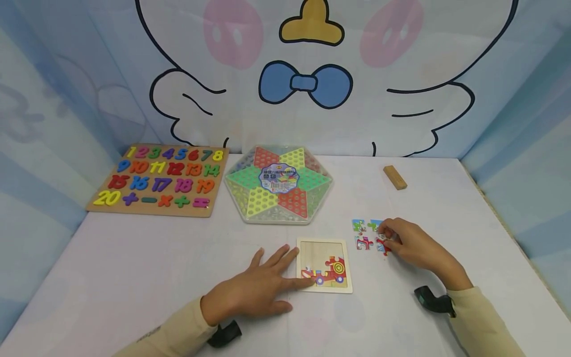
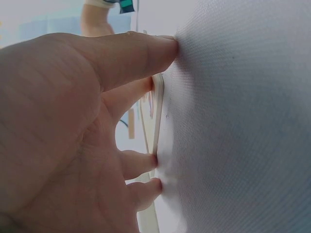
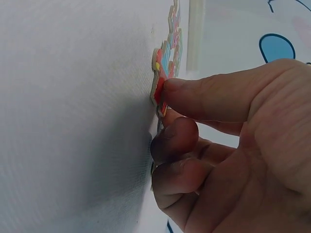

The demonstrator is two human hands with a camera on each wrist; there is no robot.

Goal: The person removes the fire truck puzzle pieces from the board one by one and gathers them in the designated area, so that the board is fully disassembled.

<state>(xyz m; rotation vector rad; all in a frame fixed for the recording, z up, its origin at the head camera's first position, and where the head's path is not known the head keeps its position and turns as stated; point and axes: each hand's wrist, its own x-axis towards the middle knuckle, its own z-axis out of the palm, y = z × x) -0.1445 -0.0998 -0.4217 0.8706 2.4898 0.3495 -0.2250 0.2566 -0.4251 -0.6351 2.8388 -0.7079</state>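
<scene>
My left hand [image 1: 254, 290] lies spread over the left edge of a small wooden puzzle tray [image 1: 350, 267], its index finger reaching across the lower rim. Joined puzzle pieces [image 1: 335, 267] showing a red vehicle fill the tray's lower part; its upper part is bare wood. In the left wrist view the thumb [image 2: 150, 53] presses on the tabletop. To the tray's right, my right hand [image 1: 417, 248] pinches a red puzzle piece [image 3: 159, 90] at the table surface, thumb on its face and other fingers curled. Several loose pieces [image 1: 364, 243] lie beside it, partly covered by the fingers.
A wooden number board [image 1: 147, 207] stands at the back left. Next to it is a hexagonal boxed board game [image 1: 278, 210]. A small wooden block [image 1: 395, 177] lies at the back right. Behind the table hangs a printed cloth [image 1: 308, 126].
</scene>
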